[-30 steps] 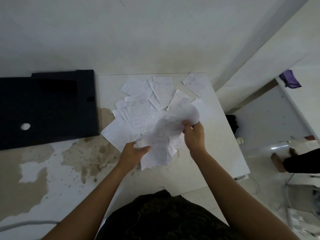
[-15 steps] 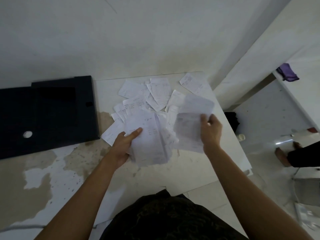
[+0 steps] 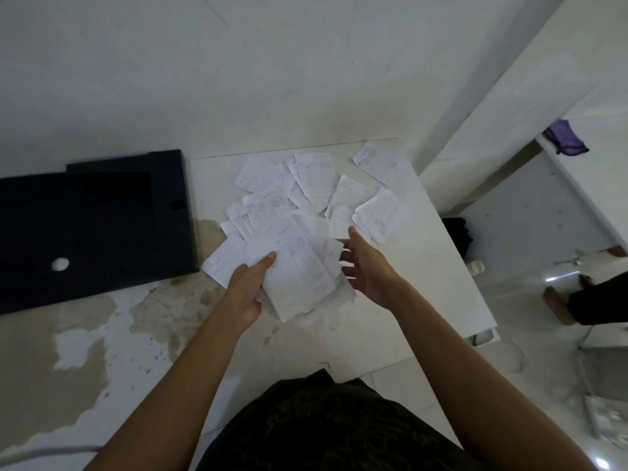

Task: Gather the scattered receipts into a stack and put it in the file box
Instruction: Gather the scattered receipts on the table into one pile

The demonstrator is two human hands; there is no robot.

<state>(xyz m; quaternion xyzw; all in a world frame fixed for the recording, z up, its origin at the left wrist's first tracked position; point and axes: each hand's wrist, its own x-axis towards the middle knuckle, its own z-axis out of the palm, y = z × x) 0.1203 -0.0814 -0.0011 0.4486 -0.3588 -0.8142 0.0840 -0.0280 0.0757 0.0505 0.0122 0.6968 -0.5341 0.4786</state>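
A person's left hand [image 3: 245, 289] grips a stack of receipts [image 3: 295, 266] above the white table [image 3: 438, 266], thumb pressed on top; the right hand [image 3: 365, 266] hovers beside it, fingers spread, holding nothing; loose receipts [image 3: 316, 180] lie scattered beyond; the black file box [image 3: 91, 219] sits left.

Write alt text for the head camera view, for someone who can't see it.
A person's left hand grips a loose bundle of white paper receipts above a worn white table, while the open right hand hovers beside it. More scattered white receipts lie beyond, and a flat black file box sits to the left.
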